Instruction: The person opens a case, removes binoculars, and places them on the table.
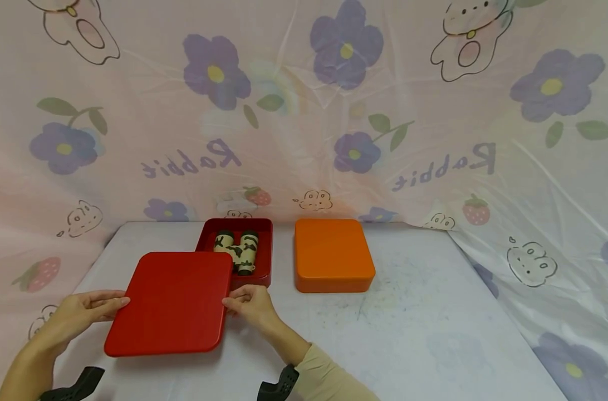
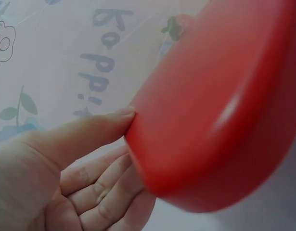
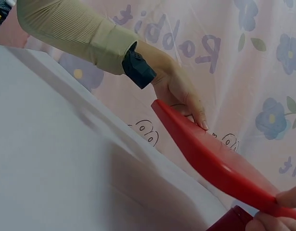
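A red square lid point(image 1: 168, 306) with rounded corners is held up between both hands, tilted above the table. My left hand point(image 1: 86, 314) pinches its left edge; in the left wrist view the thumb lies on top and the fingers point(image 2: 107, 192) underneath. With thumb and fingertips, my right hand point(image 1: 254, 306) grips the right edge. Just behind the lid stands a dark red open box point(image 1: 266, 253), its front left part covered by the lid. Inside it lie camouflage-patterned binoculars point(image 1: 248, 250).
To the right of the red box, an orange box point(image 1: 334, 250) with its lid on stands on the white table point(image 1: 409, 334). A patterned curtain point(image 1: 294, 111) hangs behind and around the table. Dark straps point(image 1: 279, 384) are on both wrists.
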`<state>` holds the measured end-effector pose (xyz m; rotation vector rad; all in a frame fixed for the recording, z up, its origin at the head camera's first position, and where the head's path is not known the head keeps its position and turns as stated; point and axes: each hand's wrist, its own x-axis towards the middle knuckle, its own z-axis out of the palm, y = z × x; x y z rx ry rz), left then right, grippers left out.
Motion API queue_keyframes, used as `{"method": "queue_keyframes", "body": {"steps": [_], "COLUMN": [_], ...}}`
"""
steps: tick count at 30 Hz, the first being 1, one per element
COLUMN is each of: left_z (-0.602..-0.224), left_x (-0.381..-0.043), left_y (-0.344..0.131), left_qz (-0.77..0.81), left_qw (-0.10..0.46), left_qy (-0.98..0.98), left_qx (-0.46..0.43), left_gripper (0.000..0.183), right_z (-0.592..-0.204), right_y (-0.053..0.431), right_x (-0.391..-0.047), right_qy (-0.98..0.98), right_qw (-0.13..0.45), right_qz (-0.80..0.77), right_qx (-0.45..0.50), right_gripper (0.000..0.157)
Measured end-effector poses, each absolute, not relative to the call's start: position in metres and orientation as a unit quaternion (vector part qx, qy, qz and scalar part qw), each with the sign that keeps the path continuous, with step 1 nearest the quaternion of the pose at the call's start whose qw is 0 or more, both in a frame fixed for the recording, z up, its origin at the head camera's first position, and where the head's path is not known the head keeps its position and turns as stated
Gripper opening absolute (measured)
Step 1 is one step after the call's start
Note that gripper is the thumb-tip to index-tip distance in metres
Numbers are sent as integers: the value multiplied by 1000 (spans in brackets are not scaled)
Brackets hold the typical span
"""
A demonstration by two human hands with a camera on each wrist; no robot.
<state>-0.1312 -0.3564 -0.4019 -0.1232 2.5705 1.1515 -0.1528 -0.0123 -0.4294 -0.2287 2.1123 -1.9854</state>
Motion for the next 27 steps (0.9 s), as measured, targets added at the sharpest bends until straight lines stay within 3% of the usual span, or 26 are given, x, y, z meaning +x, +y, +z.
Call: {"method": "queue_keyframes", "body": {"steps": [27], "left_z": [-412], "left_x": [-117], "left_y": [-385], "left_qz": [381], "left_qw": [206], "left_qy": [900], "left_qx": [-54], "left_gripper": [68], "right_z": [-447], "right_y": [-32], "right_x": [-135], "right_qy": [751], "right_qw": [147], "right_qz": [-637], "right_qx": [-94], "right_gripper": [15]}}
